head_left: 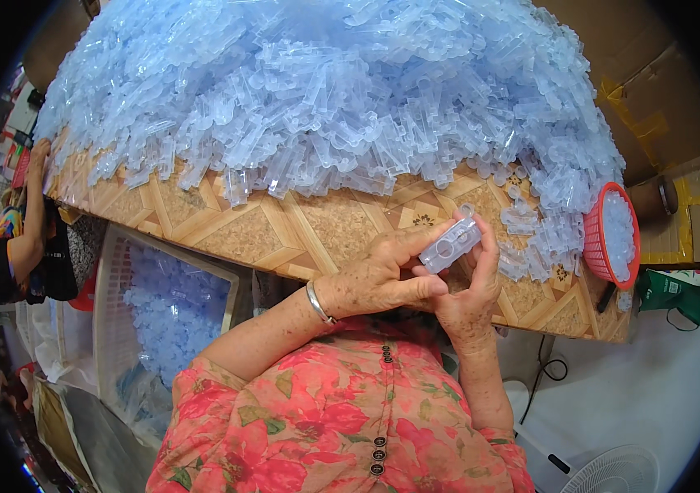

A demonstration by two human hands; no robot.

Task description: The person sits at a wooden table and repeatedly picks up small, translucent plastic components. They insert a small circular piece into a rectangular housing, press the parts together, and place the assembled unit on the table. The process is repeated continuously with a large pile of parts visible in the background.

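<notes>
Between my two hands, above the table's near edge, is a small clear plastic case (452, 245) with round rings moulded in it. My left hand (383, 269) grips its left side, thumb along the lower edge. The fingers of my right hand (473, 279) close round its right side. A huge heap of similar pale-blue clear plastic pieces (325, 99) covers the far part of the table (284, 230). A looser scatter of these pieces (531, 246) lies just right of my hands.
A red basket (592, 238) with clear pieces stands at the table's right end, near a green bag (679, 297). Left below the table is a white crate (111, 312) of pieces. Another person's arm (35, 197) reaches in at far left. A fan (613, 472) sits lower right.
</notes>
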